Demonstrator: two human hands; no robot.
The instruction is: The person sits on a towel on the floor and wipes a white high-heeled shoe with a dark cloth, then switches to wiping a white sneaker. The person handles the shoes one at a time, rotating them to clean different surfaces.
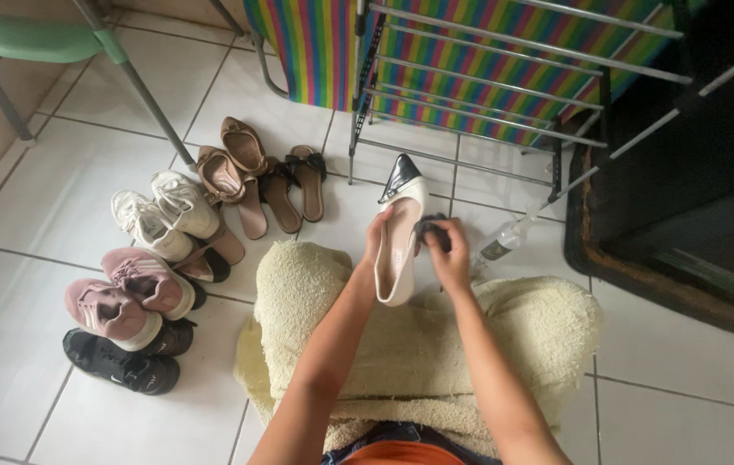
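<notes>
One cream flat [399,241] gripped by left hand [377,234], right hand [448,254] pinching one dark cloth [428,227], beside two pink sneakers [130,294].

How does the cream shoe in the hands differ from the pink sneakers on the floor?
The cream shoe is a slim, pointed flat with a black toe; the pink sneakers are bulky, laced and round-toed. The cream shoe is lifted, gripped by the left hand; the pink sneakers rest as a pair on the tiles. Both point away from the person.
</notes>
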